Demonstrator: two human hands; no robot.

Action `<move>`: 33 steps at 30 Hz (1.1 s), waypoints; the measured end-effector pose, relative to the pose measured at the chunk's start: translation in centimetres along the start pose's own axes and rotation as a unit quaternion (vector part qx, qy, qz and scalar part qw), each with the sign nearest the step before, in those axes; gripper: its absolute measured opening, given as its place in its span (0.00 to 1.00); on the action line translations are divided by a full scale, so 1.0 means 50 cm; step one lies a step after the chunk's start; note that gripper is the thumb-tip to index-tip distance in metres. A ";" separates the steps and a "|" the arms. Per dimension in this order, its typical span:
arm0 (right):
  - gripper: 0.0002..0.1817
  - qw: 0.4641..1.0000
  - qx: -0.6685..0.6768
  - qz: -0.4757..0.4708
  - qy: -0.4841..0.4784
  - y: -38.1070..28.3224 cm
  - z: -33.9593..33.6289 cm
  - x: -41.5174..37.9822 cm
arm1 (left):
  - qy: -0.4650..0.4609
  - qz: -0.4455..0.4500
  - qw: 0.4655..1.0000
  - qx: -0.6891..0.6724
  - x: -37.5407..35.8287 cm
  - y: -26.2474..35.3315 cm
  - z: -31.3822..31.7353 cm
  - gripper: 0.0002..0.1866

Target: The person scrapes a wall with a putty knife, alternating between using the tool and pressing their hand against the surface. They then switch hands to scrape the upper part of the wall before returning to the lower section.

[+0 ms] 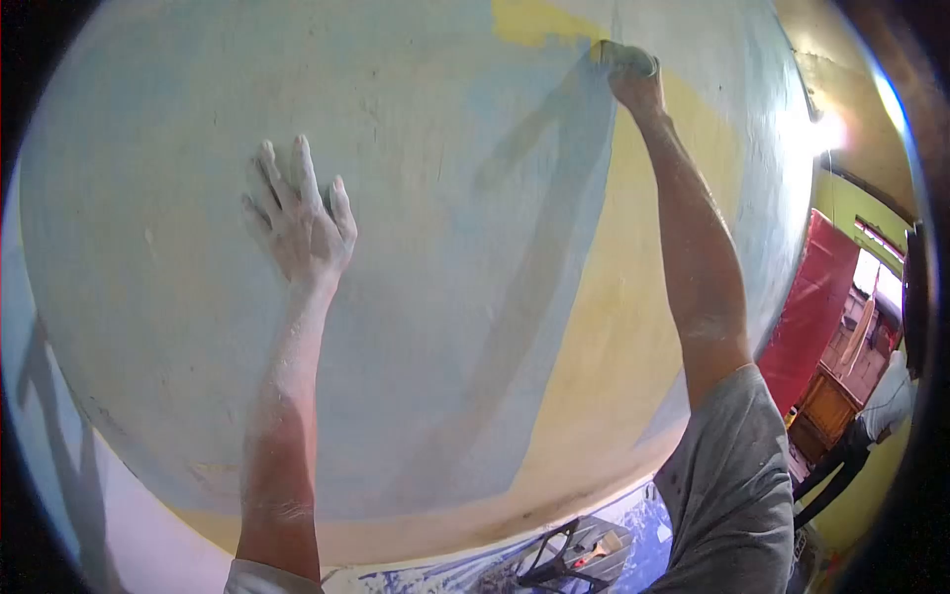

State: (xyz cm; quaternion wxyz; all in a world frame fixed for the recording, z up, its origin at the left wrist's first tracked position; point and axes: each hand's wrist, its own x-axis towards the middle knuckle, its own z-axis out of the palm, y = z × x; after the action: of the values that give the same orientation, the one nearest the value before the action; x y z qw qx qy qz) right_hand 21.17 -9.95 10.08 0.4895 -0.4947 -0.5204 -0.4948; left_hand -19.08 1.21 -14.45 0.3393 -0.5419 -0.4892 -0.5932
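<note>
A large wall [416,297] with pale blue-green and yellow painted areas fills most of the view. My left hand [307,223], dusted white, lies flat against it at the left with its fingers spread and nothing in them. Higher up at the right, my right hand [636,84] is closed round a small dark object [621,54] pressed to the surface, near the border of a yellow patch. What that object is cannot be made out. The right arm casts a long shadow on the wall.
Below the wall, a dark stool [554,564] with a brush [606,544] on it stands on a paint-spotted blue sheet [648,530]. At the right are a red panel [811,312], a wooden cabinet [826,406], a bright lamp [829,132] and another person [888,396].
</note>
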 end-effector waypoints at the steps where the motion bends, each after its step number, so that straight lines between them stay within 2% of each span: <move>1: 0.11 1.000 -0.003 0.003 -0.007 0.003 -0.002 -0.025 | 0.001 0.001 1.000 -0.003 0.001 0.000 -0.002 0.32; 3: 0.12 0.989 -0.002 -0.146 0.016 0.021 -0.008 -0.043 | 0.003 -0.005 1.000 -0.009 0.001 0.004 -0.007 0.32; 4: 0.15 0.983 0.036 -0.174 0.046 0.042 0.003 -0.051 | -0.007 -0.008 1.000 -0.004 0.001 0.007 -0.014 0.32; 5: 0.15 0.983 0.038 -0.176 0.046 0.064 0.009 -0.040 | -0.016 -0.011 1.000 0.003 0.001 0.005 -0.018 0.32; 7: 0.18 0.993 0.038 -0.109 -0.030 0.024 -0.022 -0.034 | -0.008 -0.007 1.000 0.001 0.000 -0.001 -0.024 0.32; 9: 0.21 0.996 0.006 -0.076 -0.039 -0.004 -0.037 -0.042 | 0.004 -0.003 1.000 -0.008 0.002 0.005 -0.017 0.32; 11: 0.22 0.997 0.054 -0.026 -0.042 -0.009 -0.043 -0.064 | 0.007 -0.004 1.000 -0.004 -0.004 0.006 -0.017 0.32; 12: 0.22 0.996 -0.010 -0.089 -0.003 0.000 -0.021 -0.068 | 0.010 -0.008 1.000 -0.009 -0.003 0.005 -0.010 0.32; 13: 0.22 0.996 -0.006 -0.088 -0.001 0.014 -0.015 -0.069 | 0.012 -0.006 1.000 -0.005 -0.006 0.003 -0.007 0.32; 15: 0.22 0.989 0.039 -0.143 0.003 0.023 -0.009 -0.063 | 0.011 -0.008 1.000 -0.002 -0.011 -0.001 -0.005 0.32; 17: 0.21 0.990 0.046 -0.133 -0.010 -0.004 -0.018 -0.047 | 0.025 0.000 1.000 -0.013 -0.011 0.000 -0.006 0.31; 19: 0.19 0.996 0.000 -0.084 0.034 -0.028 -0.017 -0.036 | 0.038 -0.001 0.999 -0.022 -0.014 -0.004 -0.009 0.31; 20: 0.18 0.994 0.069 -0.086 0.008 -0.031 -0.033 -0.049 | 0.037 -0.001 0.999 -0.026 -0.015 -0.005 -0.008 0.31; 21: 0.18 0.994 0.071 -0.085 0.005 -0.020 -0.028 -0.066 | 0.039 -0.003 0.999 -0.029 -0.014 -0.005 -0.006 0.31; 23: 0.16 0.976 -0.006 -0.211 0.050 0.010 -0.008 -0.074 | 0.038 -0.009 0.999 -0.023 -0.015 -0.002 0.004 0.31; 25: 0.15 0.974 0.002 -0.224 0.039 -0.028 -0.024 -0.068 | 0.041 -0.012 0.999 -0.015 -0.009 -0.005 0.011 0.31; 27: 0.11 0.995 0.097 0.012 0.017 -0.081 -0.042 -0.067 | 0.049 -0.002 0.999 -0.023 -0.009 -0.009 0.014 0.31; 28: 0.11 0.996 0.021 -0.064 0.055 -0.062 -0.022 -0.050 | 0.049 -0.003 0.999 -0.021 -0.006 -0.011 0.014 0.31; 29: 0.11 0.997 0.020 -0.062 0.049 -0.052 -0.023 -0.065 | 0.049 -0.004 0.998 -0.027 -0.009 -0.012 0.013 0.31; 31: 0.12 0.993 0.083 -0.072 -0.039 -0.028 -0.031 -0.075 | 0.057 -0.008 0.998 -0.037 -0.007 -0.013 0.016 0.31; 32: 0.13 0.975 0.024 -0.214 0.048 0.002 -0.013 -0.073 | 0.055 -0.009 0.998 -0.029 -0.010 -0.009 0.017 0.31; 33: 0.13 0.975 0.024 -0.214 0.051 0.004 -0.014 -0.058 | 0.053 -0.007 0.998 -0.019 -0.010 -0.009 0.016 0.30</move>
State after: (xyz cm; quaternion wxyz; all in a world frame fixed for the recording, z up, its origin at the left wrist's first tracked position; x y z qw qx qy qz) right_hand 21.46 -10.76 7.21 0.4092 -0.3342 -0.6004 -0.6003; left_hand -19.17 2.05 -15.08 0.3505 -0.5126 -0.4631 -0.6324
